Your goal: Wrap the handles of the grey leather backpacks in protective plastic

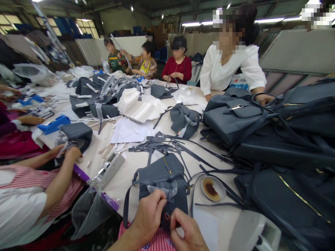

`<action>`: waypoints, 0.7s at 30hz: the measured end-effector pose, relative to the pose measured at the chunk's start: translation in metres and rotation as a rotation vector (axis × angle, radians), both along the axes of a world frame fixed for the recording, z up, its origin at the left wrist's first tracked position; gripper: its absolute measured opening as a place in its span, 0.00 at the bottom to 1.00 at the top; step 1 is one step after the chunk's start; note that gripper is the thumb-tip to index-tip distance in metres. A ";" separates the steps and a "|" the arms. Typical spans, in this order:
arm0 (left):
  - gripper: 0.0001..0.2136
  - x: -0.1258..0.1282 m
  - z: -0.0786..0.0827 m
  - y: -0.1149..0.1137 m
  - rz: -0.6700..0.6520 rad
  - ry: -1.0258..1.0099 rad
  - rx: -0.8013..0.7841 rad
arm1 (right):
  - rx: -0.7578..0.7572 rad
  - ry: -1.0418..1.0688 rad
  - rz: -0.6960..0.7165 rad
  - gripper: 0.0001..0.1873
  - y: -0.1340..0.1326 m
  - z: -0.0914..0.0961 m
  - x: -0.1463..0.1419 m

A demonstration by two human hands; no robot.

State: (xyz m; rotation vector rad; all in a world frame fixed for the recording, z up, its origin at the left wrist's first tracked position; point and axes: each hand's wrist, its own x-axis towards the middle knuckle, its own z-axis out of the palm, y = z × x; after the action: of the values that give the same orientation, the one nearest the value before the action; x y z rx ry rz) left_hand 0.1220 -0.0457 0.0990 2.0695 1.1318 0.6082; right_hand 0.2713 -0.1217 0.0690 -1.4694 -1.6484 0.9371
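Note:
A dark blue-grey bag point(161, 170) with a gold zipper lies at the table's near edge, right in front of me. My left hand point(150, 214) is closed in a pinch at its lower part, beside a piece of clear plastic wrap point(164, 188). My right hand point(187, 230) has thumb and forefinger pressed together near a small orange ring-like piece point(167, 216) on the bag. What either pinch holds is too small or hidden to make out. Dark straps run from the bag's sides, one hanging over the table edge on the left.
Dark bags point(235, 115) are piled on the right. Loose straps point(159, 143) lie beyond my bag, a dish of brown liquid point(211, 188) beside it. A tape dispenser point(107, 170) stands left, near a co-worker's hands point(70, 153) on another bag. Several people work around the table.

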 end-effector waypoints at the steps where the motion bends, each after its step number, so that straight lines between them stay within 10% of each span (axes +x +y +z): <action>1: 0.08 0.001 -0.001 0.001 0.005 0.005 -0.005 | -0.006 0.007 0.020 0.12 0.000 0.002 -0.002; 6: 0.05 -0.001 -0.010 0.007 0.041 0.030 0.032 | -0.179 0.202 0.178 0.11 0.002 0.008 -0.011; 12: 0.05 -0.016 0.010 0.001 -0.053 0.016 -0.416 | -0.386 0.437 0.008 0.09 0.001 0.004 -0.017; 21: 0.19 -0.024 0.032 0.011 -0.066 -0.009 -0.615 | -0.148 0.577 -0.032 0.14 -0.006 0.027 -0.012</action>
State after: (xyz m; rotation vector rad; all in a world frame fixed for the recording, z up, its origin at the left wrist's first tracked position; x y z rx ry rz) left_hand 0.0985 -0.0347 0.1308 1.5612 1.0719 0.1955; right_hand 0.2590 -0.1281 0.0956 -1.1615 -1.1479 1.3368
